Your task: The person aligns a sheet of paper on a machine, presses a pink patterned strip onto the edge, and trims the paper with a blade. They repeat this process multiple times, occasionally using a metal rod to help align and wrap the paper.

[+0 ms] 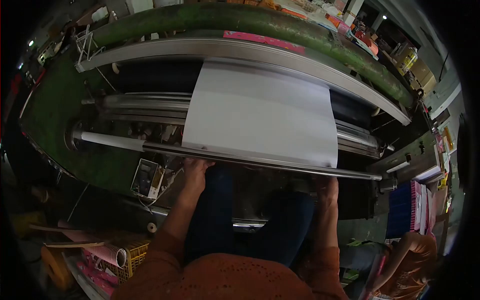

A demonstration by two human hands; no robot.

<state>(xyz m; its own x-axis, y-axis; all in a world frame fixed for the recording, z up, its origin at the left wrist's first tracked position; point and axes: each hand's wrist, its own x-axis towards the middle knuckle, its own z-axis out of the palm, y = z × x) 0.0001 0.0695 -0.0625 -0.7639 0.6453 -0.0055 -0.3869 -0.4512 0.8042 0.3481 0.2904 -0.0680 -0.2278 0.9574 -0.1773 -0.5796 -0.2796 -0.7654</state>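
Note:
A wide white sheet (260, 112) hangs from under the pale metal beam and comes down to a long shiny metal bar (260, 164) in front of my body. At the sheet's lower left corner, my left hand (196, 169) is closed around the bar, its fingers partly hidden behind it. Near the lower right corner, my right hand (327, 187) grips the same bar from below, with most of its fingers out of sight. The sheet's lower edge lies along the bar, between both hands.
Beyond the sheet run metal rollers (145, 103), the pale beam (175, 47) and a large green roller (215, 17). An open box of electrical parts (146, 177) sits left. A yellow crate (134, 257) stands lower left. Another person (407, 260) is at lower right.

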